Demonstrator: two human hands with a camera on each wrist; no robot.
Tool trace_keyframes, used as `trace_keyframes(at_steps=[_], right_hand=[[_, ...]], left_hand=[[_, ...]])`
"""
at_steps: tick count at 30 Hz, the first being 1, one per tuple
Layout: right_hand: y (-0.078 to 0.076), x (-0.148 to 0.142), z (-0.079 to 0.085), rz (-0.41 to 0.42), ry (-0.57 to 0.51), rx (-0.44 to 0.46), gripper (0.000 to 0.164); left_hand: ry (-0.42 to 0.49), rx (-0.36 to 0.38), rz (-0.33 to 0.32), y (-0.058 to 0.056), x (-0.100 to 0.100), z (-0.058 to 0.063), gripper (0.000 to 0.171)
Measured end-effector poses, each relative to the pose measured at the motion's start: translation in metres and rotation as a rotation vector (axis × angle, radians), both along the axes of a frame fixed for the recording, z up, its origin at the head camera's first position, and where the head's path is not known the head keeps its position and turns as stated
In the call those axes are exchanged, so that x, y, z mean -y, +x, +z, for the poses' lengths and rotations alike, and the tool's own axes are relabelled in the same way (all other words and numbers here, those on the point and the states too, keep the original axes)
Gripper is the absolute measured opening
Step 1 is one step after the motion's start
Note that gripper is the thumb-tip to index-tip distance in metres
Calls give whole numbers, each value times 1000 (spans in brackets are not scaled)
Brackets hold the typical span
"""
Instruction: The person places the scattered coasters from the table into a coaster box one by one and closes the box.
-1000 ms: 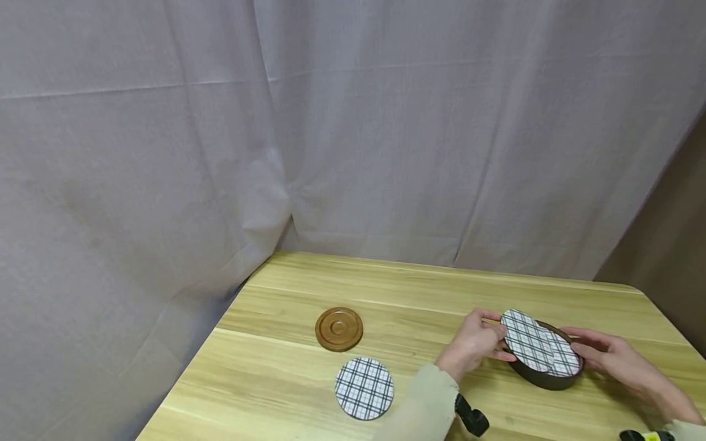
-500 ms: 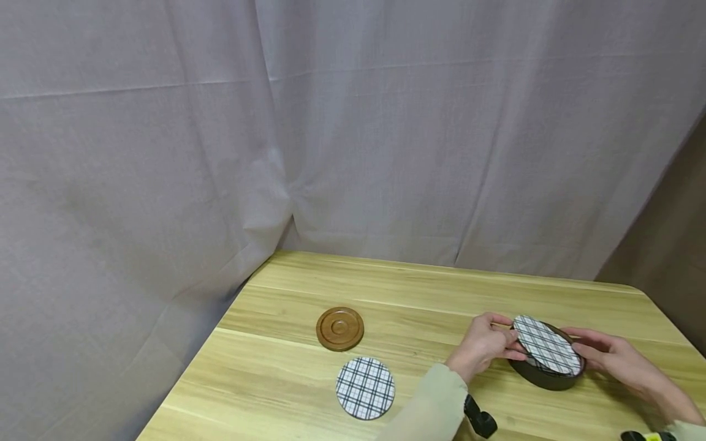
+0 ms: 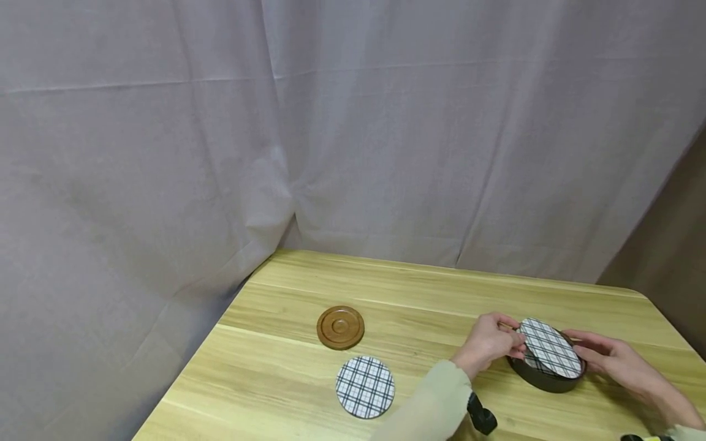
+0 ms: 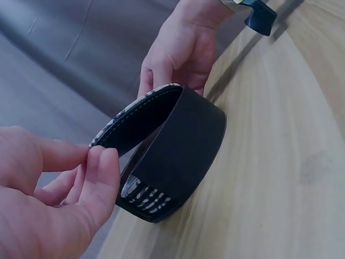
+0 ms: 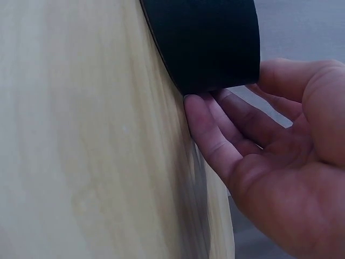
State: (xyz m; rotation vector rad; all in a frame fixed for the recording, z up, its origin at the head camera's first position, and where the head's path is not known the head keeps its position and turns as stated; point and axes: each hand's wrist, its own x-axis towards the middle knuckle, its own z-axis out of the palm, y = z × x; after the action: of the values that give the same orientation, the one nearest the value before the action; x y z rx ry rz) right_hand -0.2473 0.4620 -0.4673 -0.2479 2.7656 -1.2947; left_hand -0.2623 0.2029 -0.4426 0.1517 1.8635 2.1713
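My left hand (image 3: 489, 344) pinches the near left edge of a round plaid coaster (image 3: 551, 349), white with black lines. The coaster is tilted over a dark round coaster holder (image 3: 543, 378), its far edge down at the holder's rim. In the left wrist view its black stitched underside (image 4: 141, 118) shows, and more striped coasters (image 4: 145, 197) appear through a notch low in the holder's wall. My right hand (image 3: 614, 358) grips the holder's right side; in the right wrist view the fingers (image 5: 213, 132) lie against the bottom of its wall.
A second plaid coaster (image 3: 365, 387) lies flat on the wooden table (image 3: 265, 380), left of my left forearm. Behind it sits a brown round wooden disc (image 3: 340, 327) with a ringed centre. Grey curtains (image 3: 375, 153) hang along the table's back and left edges.
The coaster in my left hand has shifted right, from overhanging the holder's left side to sitting mostly over it. My left hand moved right with it. The right hand stayed at the holder.
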Motion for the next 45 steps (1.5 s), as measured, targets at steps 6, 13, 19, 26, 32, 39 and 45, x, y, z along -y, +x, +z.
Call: trace_keyframes(at_steps=[6, 13, 19, 26, 32, 39, 45], right_hand=[[0, -1, 2, 8, -20, 10, 47], [0, -1, 1, 3, 10, -15, 49], [-1, -1, -1, 3, -6, 3, 50], [-2, 1, -2, 15, -53, 16, 49], [-2, -1, -3, 17, -90, 16, 46], [-2, -1, -5, 16, -104, 33, 46], [-2, -1, -2, 4, -97, 48, 48]], left_hand=[[-89, -9, 19, -3, -4, 3, 13], [-164, -29, 18, -5, -2, 2, 14], [-181, -41, 37, -6, 3, 8, 14], [-268, -125, -45, -5, 26, 17, 7], [-442, -233, -108, -5, 44, 23, 6], [-516, -304, -172, -5, 62, 23, 3], [-592, -370, -217, -2, 76, 22, 2]])
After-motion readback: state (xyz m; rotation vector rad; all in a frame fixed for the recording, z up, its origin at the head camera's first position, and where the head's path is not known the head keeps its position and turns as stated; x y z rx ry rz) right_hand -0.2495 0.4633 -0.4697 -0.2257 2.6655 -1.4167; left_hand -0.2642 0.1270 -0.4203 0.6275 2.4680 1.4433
